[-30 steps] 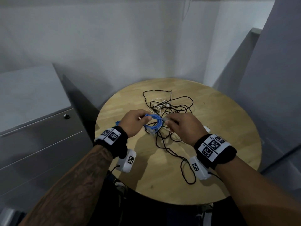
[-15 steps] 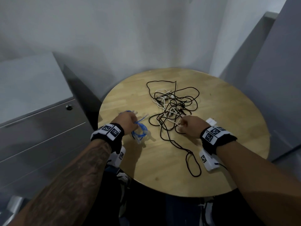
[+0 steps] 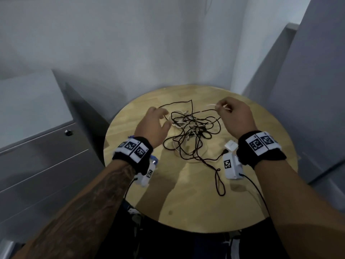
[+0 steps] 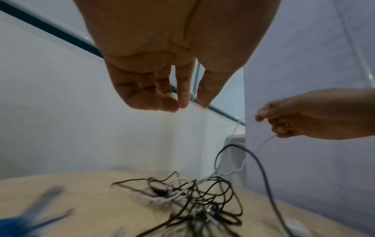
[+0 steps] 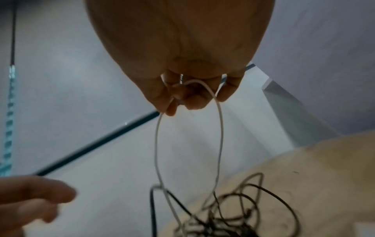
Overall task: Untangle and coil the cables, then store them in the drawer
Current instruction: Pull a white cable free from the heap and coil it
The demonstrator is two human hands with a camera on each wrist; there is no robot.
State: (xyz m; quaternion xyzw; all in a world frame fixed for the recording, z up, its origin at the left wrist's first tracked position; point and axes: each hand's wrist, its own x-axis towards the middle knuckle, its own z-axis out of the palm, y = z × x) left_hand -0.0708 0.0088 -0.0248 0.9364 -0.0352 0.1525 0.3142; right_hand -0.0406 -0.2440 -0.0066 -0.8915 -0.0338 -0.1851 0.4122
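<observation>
On the round wooden surface lies a loose tangle in which a thin black cable and a white cable cross over and under each other many times. The right hand is raised above the far right side of the heap, its fingers pinched on a loop of the white cable, which hangs down in two strands into the knot. The black loops wrap around those strands where they enter the pile, so the white cable is not free of the black one. The left hand hovers over the left edge of the tangle with fingers apart and loosely bent, holding nothing. A blue cable shows only as a small piece under the left wrist, near the surface's left edge and apart from the tangle. A small white block sits beside the right wrist. A grey drawer cabinet stands left of the surface, its drawers closed, with a round lock on the top front.
</observation>
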